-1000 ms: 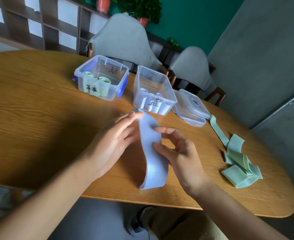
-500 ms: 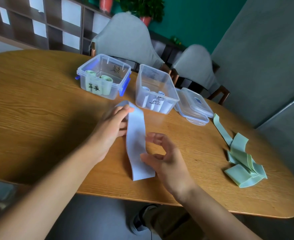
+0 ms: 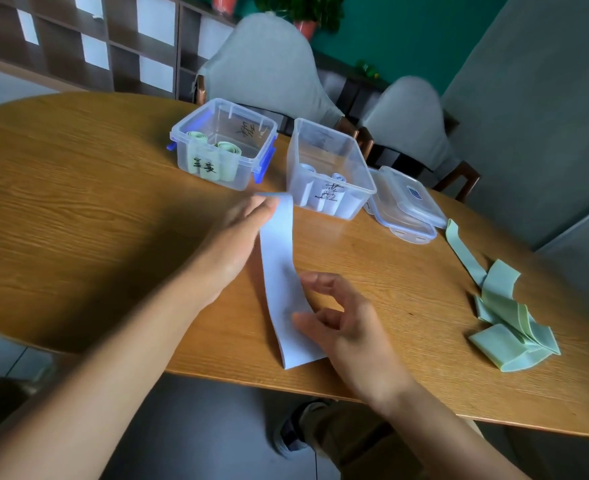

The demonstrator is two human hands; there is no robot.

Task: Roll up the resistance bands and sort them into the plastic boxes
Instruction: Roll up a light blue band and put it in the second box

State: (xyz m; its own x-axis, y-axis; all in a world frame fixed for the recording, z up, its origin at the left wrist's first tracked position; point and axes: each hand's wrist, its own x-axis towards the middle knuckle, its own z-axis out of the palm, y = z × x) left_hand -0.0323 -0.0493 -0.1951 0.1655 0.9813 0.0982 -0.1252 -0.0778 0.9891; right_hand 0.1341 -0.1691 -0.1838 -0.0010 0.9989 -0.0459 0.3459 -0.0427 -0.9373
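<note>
A pale blue resistance band point(image 3: 281, 271) lies stretched out flat on the wooden table point(image 3: 78, 216), running from near the boxes toward the front edge. My left hand point(image 3: 237, 240) pinches its far end, which folds over at the fingertips. My right hand point(image 3: 348, 327) hovers over the near end with fingers loosely curved, thumb touching the band. A clear box with blue clips point(image 3: 223, 143) holds two rolled green bands. A second clear box point(image 3: 327, 168) holds rolled blue bands. Loose green bands point(image 3: 504, 313) lie in a heap at the right.
Two clear lids point(image 3: 407, 209) are stacked right of the second box. Two grey chairs point(image 3: 268, 67) stand behind the table, with a shelf unit and potted plants beyond. A grey wall runs along the right. My knee and shoe show below the table's front edge.
The blue band has been laid down flat on the table and pulled out lengthwise. My left hand moved toward the boxes with the far end; my right hand loosened over the near end.
</note>
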